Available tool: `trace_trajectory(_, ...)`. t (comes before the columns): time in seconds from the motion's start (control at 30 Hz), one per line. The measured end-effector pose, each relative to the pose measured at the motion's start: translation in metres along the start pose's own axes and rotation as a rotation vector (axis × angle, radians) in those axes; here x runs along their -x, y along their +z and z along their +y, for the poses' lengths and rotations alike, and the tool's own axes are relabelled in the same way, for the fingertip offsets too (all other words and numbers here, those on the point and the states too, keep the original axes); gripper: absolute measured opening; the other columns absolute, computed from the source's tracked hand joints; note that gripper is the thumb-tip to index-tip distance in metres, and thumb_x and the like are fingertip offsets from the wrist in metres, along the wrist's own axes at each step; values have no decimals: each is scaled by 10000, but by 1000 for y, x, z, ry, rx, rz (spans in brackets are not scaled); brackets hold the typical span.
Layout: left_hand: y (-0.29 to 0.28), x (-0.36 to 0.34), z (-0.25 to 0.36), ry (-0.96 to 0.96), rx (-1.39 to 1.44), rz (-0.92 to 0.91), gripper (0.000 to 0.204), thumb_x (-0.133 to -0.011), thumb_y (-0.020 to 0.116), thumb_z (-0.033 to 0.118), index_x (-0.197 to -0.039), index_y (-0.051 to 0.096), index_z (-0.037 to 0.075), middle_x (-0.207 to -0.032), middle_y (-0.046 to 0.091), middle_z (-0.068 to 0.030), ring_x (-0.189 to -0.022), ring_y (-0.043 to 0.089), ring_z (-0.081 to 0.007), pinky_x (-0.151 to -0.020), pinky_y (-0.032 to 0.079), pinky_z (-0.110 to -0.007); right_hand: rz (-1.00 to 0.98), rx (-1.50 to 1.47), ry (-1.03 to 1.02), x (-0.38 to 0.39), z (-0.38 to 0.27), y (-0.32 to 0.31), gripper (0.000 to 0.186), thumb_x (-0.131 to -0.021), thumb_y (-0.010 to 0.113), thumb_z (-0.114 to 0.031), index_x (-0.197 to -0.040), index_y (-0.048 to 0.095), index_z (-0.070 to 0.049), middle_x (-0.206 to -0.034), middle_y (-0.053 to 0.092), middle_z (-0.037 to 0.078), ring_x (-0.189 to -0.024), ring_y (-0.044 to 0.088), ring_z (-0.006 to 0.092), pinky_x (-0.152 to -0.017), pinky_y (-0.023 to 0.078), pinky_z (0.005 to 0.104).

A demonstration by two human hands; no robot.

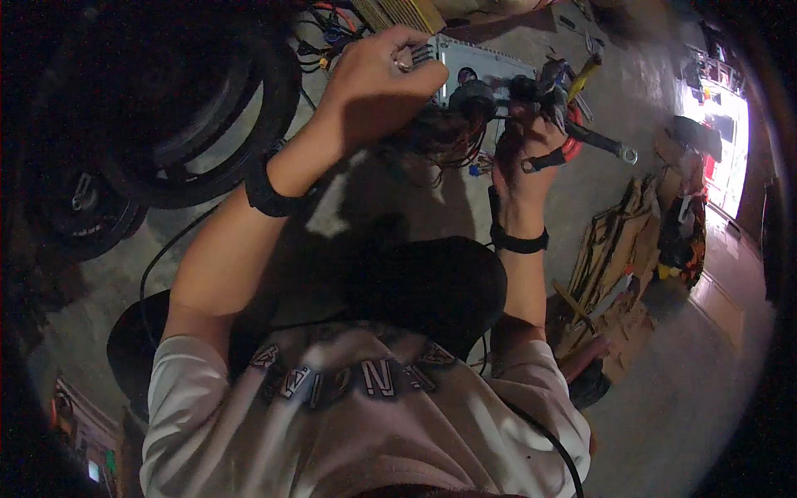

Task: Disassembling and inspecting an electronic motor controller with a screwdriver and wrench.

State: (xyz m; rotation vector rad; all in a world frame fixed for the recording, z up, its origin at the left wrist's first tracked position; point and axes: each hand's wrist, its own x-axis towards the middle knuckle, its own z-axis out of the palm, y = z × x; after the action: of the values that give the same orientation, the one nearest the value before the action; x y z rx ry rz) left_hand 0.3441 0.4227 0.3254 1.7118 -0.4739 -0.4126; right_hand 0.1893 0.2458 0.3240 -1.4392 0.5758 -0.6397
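Observation:
A silver-grey metal box (457, 51) with thick cables, which looks like an electric motor controller, is held up in front of me. My left hand (374, 83) is closed round its left end, with thumb and fingers at the short dark wires or pins there. A small shiny spot shows between those fingers, too small to name. My right hand (525, 153) is closed at the box's right end, by the bundle of cables; its fingertips are partly hidden. A red cable (573, 137) and a black cable with a ring terminal (628, 155) stick out beside it. Thin dark wires hang below the box.
Black wheels or tyres (278, 124) lie on the floor to the left. Loose connectors and wires (320, 50) lie beyond my left hand, near a yellow ribbed object (398, 12). Flattened cardboard (610, 241) is piled at the right. A bright doorway (726, 149) stands at the far right.

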Motion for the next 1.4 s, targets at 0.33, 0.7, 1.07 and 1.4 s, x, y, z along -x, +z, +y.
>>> trace_trajectory(0.33,-19,-5,-16,-23,-6,-325,581,-693,769,230,-1221,636,27,-882,715,-143,-828,687,-261,-792,531,-376,49,-111,78,0,-4,7,444,-972,619,-148,-1376,461,-50,-1137,583,33,-1010,573,138,-863,467,266)
trace_trajectory(0.7,-40,-9,-10,153,-120,-505,881,-652,857,187,-1431,464,63,-783,474,14,-748,465,-124,-717,450,-275,-112,90,4,-9,-6,-8,393,-949,613,-88,-1318,494,-19,-1135,605,46,-1031,577,137,-929,448,266)
trace_trajectory(1.07,-23,-4,-27,190,-184,-226,965,-616,885,506,-1359,521,10,-1126,691,-236,-1085,673,-368,-929,527,-421,59,1039,-458,30,-49,-10,220,-874,713,-54,-1078,655,8,-1085,689,153,-993,663,249,-903,501,351)
trace_trajectory(1.4,-20,0,-2,153,-184,-326,887,-630,896,406,-1345,536,25,-1046,706,-213,-1007,689,-326,-880,535,-405,-218,1009,-735,8,-46,23,236,-823,764,-47,-1051,718,-12,-1051,700,186,-936,678,338,-848,526,384)
